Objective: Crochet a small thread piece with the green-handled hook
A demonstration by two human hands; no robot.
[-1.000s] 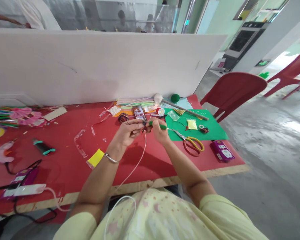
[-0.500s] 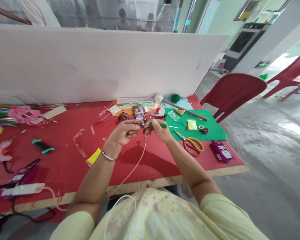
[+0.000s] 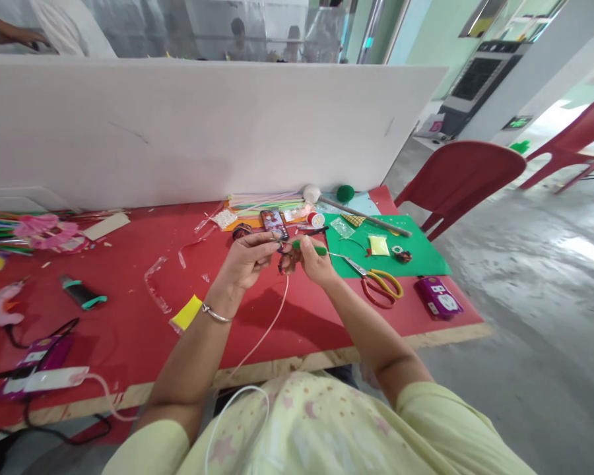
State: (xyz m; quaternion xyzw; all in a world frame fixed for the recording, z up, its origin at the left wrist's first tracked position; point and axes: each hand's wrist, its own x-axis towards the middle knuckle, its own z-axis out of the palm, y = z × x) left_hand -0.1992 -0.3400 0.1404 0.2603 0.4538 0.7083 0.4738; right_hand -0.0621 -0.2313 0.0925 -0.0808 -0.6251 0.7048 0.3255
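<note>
My right hand (image 3: pixel 313 258) is closed round a thin metal tool with a green handle (image 3: pixel 317 249). Between both hands is a small dark piece (image 3: pixel 280 249), too small to make out fully. My left hand (image 3: pixel 250 256) pinches that piece at its left side, fingertips close to the tool's tip. Just behind the hands lie a phone (image 3: pixel 273 222) with a lit screen and a ball of dark multicoloured yarn (image 3: pixel 241 230). Scissors with red and yellow handles (image 3: pixel 383 288) rest to the right of my right hand.
The red table (image 3: pixel 129 277) carries a green sheet (image 3: pixel 420 254) with a yellow packet (image 3: pixel 378 245), a purple box (image 3: pixel 438 297), a glue gun (image 3: pixel 2 303), a cutter (image 3: pixel 83 292) and cables. A white board (image 3: pixel 202 132) stands behind; a red chair (image 3: pixel 462 178) is at the right.
Both hands stay together at the small piece, with slight finger shifts. The whole view has moved a little. At the top left, another person's hand has changed position.
</note>
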